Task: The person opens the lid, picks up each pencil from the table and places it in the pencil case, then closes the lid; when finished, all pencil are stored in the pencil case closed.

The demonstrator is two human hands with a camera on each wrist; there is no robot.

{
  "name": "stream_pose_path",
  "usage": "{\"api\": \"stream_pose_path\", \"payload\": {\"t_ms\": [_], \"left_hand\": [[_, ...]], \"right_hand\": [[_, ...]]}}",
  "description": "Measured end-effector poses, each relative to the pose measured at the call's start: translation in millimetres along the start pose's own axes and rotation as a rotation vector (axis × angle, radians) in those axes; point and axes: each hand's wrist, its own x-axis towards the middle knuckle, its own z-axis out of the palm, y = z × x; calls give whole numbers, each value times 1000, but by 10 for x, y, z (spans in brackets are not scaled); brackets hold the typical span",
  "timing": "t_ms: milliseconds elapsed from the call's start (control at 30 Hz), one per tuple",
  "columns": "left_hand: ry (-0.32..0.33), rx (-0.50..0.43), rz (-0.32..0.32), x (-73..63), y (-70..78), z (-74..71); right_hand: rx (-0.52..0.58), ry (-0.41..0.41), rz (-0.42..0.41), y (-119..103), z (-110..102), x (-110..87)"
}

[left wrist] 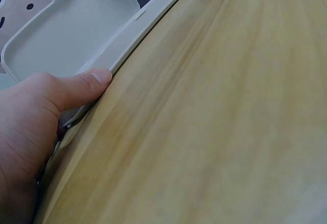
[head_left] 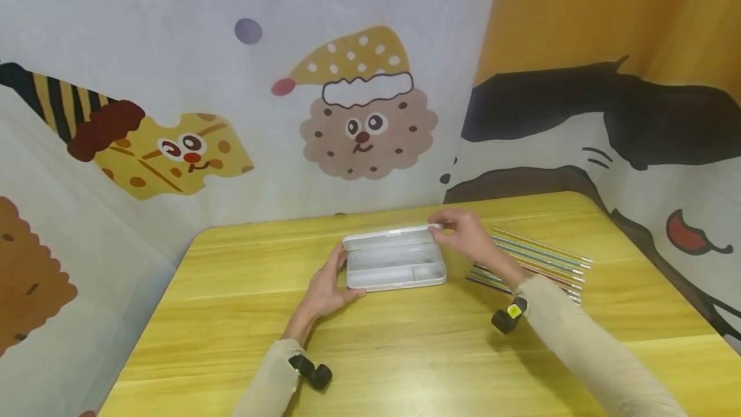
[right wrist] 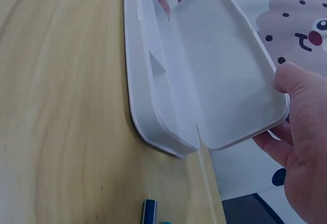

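A white pencil case (head_left: 399, 287) sits flat on the bench (head_left: 220, 327), near its far edge and between the 2 hands, with its lid (right wrist: 230, 71) raised at the back. The left hand (head_left: 324, 288) grips the case's left end: its thumb lies on the front edge while the other fingers reach toward the back, spread around the body. The right hand (head_left: 471, 237) pinches the lid's right corner, its fingers nearly closed with only the thin lid between thumb and fingertips. Several pencils (head_left: 538, 255) lie loose to the right of the case, roughly side by side and partly hidden by the right forearm — their full count cannot be told. The case shows 3 compartments, and no pencil is visible inside.

The step in hand seems to be working the lid on its hinge; whether it is opening or closing, these views alone do not settle. The next move likely calls for the left hand to keep the body steady — the right guiding the lid smoothly before letting go, without straining the hinge.
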Motion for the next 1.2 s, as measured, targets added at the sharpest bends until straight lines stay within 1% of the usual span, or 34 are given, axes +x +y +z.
{"api": "stream_pose_path", "payload": {"t_ms": [133,367,433,600,767,1000,1067,1200], "left_hand": [[0,16,3,-5,4,-5],[-9,8,-6,3,-14,-2],[-6,4,2,4,-19,0],[6,5,24,5,-25,2],[2,-11,29,7,-10,-3],[-6,-5,-4,-5,8,-5],[-8,-6,-4,-6,7,-4],[-16,5,-24,-11,5,-3]], "right_hand": [[23,26,58,34,14,29],[-23,49,219,22,13,110],[-42,52,249,27,12,139],[-66,58,292,54,-2,196],[-57,82,339,113,-21,214],[-21,90,419,191,-43,211],[-4,91,434,199,-51,207],[26,88,444,224,-57,213]]}}
